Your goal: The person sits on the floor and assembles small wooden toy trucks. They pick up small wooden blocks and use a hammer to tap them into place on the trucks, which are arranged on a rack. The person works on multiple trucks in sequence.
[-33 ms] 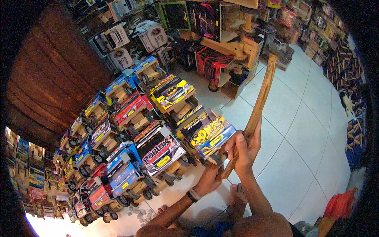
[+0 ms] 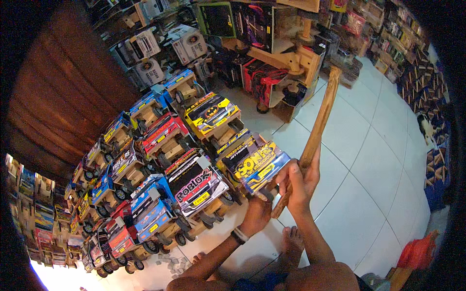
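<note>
A long, rough wooden stick (image 2: 320, 119) slants up and away from my right hand (image 2: 303, 186), whose fingers are wrapped round it near its lower end. Right beside that grip is the front corner of a yellow and blue toy truck (image 2: 259, 167) with printed sides. My left hand (image 2: 256, 217) is closed at the truck's small front wheel (image 2: 264, 195), just below the body; its fingertips are partly hidden. A dark band with a pale part circles my left wrist.
Rows of similar wooden toy trucks (image 2: 199, 186) stand close on my left. Bigger box-like toys (image 2: 267, 80) and stacked goods are at the back. Pale floor tiles (image 2: 369, 165) stretch to the right. Small grey blocks (image 2: 174, 266) lie near my foot; a red bag (image 2: 418, 250) sits lower right.
My left hand has shifted slightly up and turned at the truck's wheel. The stick and my right hand are almost where they were.
</note>
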Demonstrator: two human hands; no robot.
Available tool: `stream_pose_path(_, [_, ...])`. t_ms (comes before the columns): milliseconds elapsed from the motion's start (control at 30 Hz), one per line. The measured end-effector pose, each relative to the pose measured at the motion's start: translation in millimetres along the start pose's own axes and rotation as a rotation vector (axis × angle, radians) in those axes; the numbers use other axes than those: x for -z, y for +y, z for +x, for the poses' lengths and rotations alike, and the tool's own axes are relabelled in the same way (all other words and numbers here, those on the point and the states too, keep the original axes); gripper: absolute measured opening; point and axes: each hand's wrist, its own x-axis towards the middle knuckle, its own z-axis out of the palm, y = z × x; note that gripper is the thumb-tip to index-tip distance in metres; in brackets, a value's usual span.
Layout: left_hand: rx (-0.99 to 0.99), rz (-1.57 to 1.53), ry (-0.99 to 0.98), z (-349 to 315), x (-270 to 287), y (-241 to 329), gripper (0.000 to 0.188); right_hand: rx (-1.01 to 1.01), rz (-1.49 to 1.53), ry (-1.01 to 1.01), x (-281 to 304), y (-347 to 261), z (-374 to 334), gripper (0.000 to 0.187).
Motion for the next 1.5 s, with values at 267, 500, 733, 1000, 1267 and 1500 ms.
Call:
stream_pose_path(267, [0.049, -0.05, 0.253, 31.9, 8.9, -19.9, 0.038, -0.082, -0.063, -0.078, -13.0, 25.9, 34.6, 0.085])
stream_pose_path(500, [0.143, -0.058, 0.247, 22.1, 6.5, -10.0, 0.042, -0.111, -0.043, -0.071, -2.2, 16.3, 35.9, 0.086])
stream_pose_path(733, [0.155, -0.064, 0.337, 14.1, 3.8, -11.9, 0.048, -0.078, -0.138, -0.07, 2.7, 1.6, 36.9, 0.084])
stream_pose_path(1000, [0.252, -0.102, 0.394, 11.0, 8.7, -11.0, 0.051, -0.073, -0.213, -0.048, 11.7, 1.1, 28.5, 0.083])
stream_pose_path(1267, [0.151, -0.094, 0.414, 15.1, 9.1, -4.3, 0.058, -0.026, -0.202, -0.063, 12.6, 25.7, 23.4, 0.089])
stream_pose_path(1500, [0.109, 0.007, 0.468, 18.9, 1.6, -9.2, 0.058, -0.068, -0.062, -0.127, -2.4, 37.7, 32.9, 0.086])
